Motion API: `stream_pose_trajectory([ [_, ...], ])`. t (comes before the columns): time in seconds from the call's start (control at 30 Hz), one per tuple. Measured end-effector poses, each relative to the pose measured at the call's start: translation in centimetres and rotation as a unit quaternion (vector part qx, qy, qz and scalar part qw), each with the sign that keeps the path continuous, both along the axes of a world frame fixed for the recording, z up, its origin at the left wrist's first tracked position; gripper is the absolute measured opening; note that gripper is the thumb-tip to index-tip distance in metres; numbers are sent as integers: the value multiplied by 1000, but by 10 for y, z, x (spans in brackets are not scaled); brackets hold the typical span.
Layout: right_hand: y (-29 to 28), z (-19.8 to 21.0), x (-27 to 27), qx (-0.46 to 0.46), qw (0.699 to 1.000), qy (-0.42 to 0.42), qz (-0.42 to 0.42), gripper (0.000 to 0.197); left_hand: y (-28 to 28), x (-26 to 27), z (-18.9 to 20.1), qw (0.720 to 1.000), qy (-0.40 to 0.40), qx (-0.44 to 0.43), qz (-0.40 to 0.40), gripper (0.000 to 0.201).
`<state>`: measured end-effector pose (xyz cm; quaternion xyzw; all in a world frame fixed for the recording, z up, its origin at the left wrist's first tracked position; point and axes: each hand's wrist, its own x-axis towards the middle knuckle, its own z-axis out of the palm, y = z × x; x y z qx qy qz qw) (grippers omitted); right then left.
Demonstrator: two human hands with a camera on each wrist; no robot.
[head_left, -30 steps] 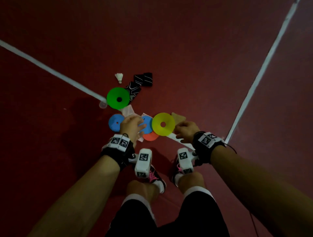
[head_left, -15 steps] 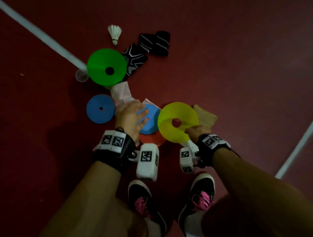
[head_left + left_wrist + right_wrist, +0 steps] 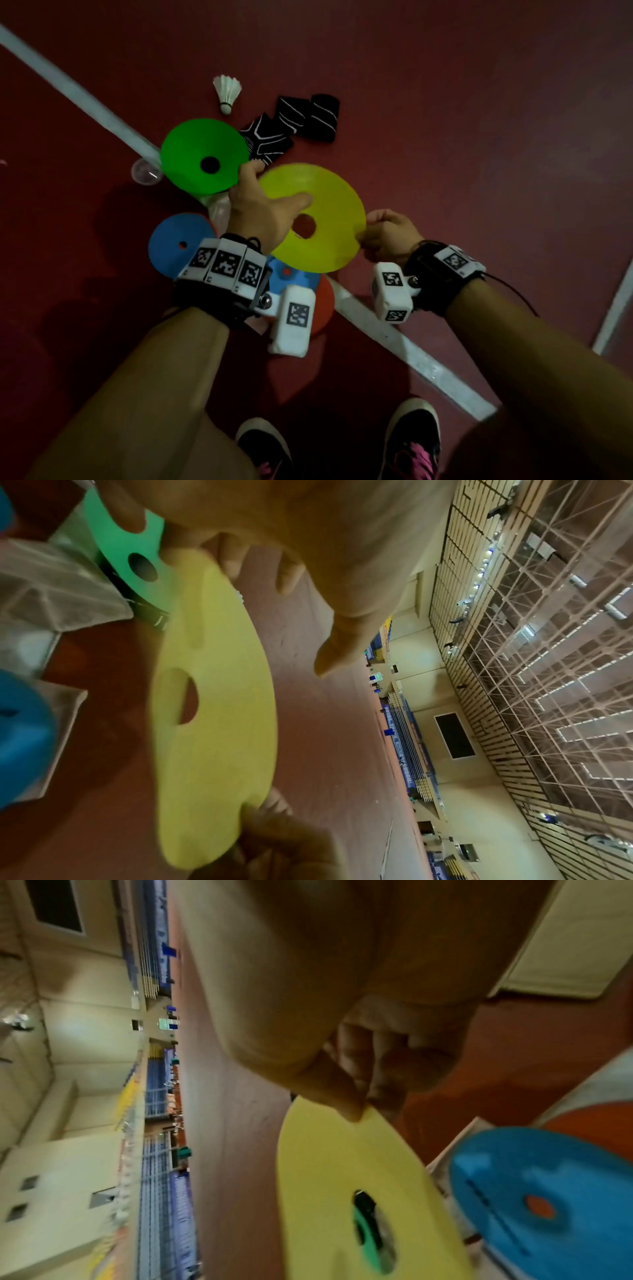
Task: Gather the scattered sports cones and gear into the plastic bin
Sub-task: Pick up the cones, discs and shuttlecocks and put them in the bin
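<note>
Yellow disc cone [image 3: 325, 219] sits dead centre of the head view, lifted off the dark red floor [image 3: 479, 102], and I've got it from both sides. My right hand [image 3: 390, 233] pinches its rim at the right edge, thumb on top and fingers curled under. My left hand [image 3: 263, 209] comes in from the left with the thumb laid across the top near the centre hole, fingers reaching over the far rim, so that one's gripping the cone too. Just upper left of it is the green cone [image 3: 202, 154], then a blue cone [image 3: 178, 243] at middle left, and another blue cone [image 3: 298, 279] stacked on an orange cone [image 3: 323, 305] below, half hidden behind my wrist camera. Shuttlecock [image 3: 226, 90] and black wristbands [image 3: 308, 116] lie near the top, plus a small clear cup [image 3: 144, 171] beside the white line [image 3: 85, 99]. Can't see the plastic bin in any view.
</note>
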<state>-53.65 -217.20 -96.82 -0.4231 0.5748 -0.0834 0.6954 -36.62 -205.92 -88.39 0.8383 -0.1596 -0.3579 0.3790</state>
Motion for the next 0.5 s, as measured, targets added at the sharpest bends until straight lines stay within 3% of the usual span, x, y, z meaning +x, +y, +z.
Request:
stream_pose_trajectory([
  [0.1, -10, 5, 2, 49, 991, -120, 37, 29, 2, 0, -3, 998, 20, -42, 41, 92],
  [0.17, -17, -3, 0, 51, 989, -133, 50, 29, -4, 3, -2, 992, 36, -82, 87, 96],
  [0.3, -19, -23, -8, 54, 991, -112, 57, 29, -10, -4, 3, 991, 117, -24, 53, 100],
  [0.43, -11, -37, -12, 59, 996, -62, -20, 17, -4, -15, -4, 997, 43, -57, -7, 68],
  [0.5, -15, -50, -15, 28, 998, 39, -43, 14, -1, -15, -6, 994, -7, -89, -59, 54],
])
